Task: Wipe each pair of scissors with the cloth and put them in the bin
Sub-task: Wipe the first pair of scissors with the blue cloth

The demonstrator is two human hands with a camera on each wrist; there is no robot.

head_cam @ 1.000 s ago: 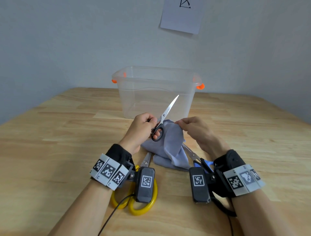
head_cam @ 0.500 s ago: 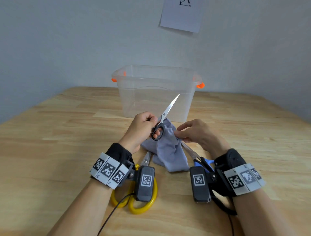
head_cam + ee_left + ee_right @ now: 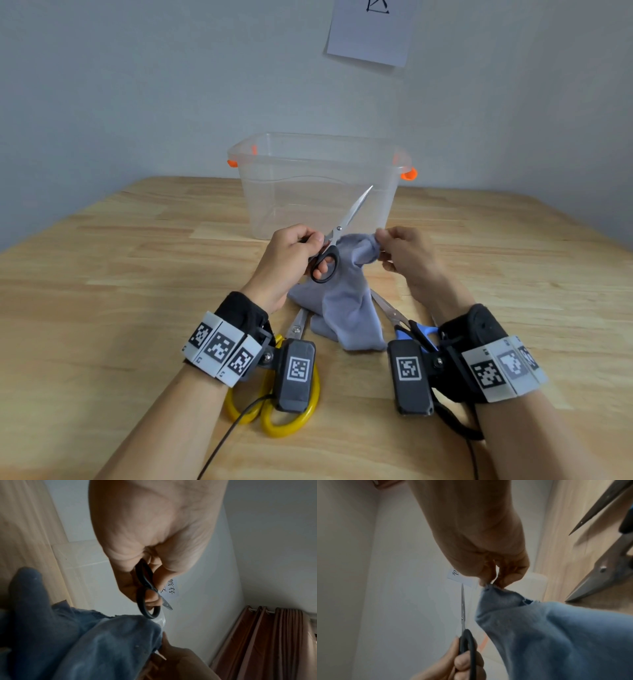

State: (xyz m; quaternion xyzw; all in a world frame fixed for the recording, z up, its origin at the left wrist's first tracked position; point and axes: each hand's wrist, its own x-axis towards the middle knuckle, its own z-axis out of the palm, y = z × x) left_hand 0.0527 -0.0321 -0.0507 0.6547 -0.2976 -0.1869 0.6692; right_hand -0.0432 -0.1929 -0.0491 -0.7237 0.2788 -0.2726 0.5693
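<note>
My left hand [image 3: 294, 253] grips the black handles of a small pair of scissors [image 3: 337, 240], blades closed and pointing up and to the right toward the clear bin [image 3: 318, 185]. In the left wrist view the black scissors [image 3: 147, 588] show with fingers through the loops. My right hand [image 3: 397, 246] pinches a top corner of the grey-blue cloth [image 3: 346, 301], which hangs down to the table. The same pinch on the cloth [image 3: 547, 635] shows in the right wrist view, beside the black scissors [image 3: 464, 622]. The cloth is just right of the blades, apart from them.
Yellow-handled scissors [image 3: 281, 404] lie on the wooden table [image 3: 120, 274] under my left wrist. Blue-handled scissors [image 3: 404, 325] lie under my right wrist. The bin has orange latches and stands near the wall. A paper sheet [image 3: 371, 31] is stuck on the wall.
My right hand let the cloth sag, took a new pinch on it and lifted its corner up and to the right. The left hand and black scissors barely moved.
</note>
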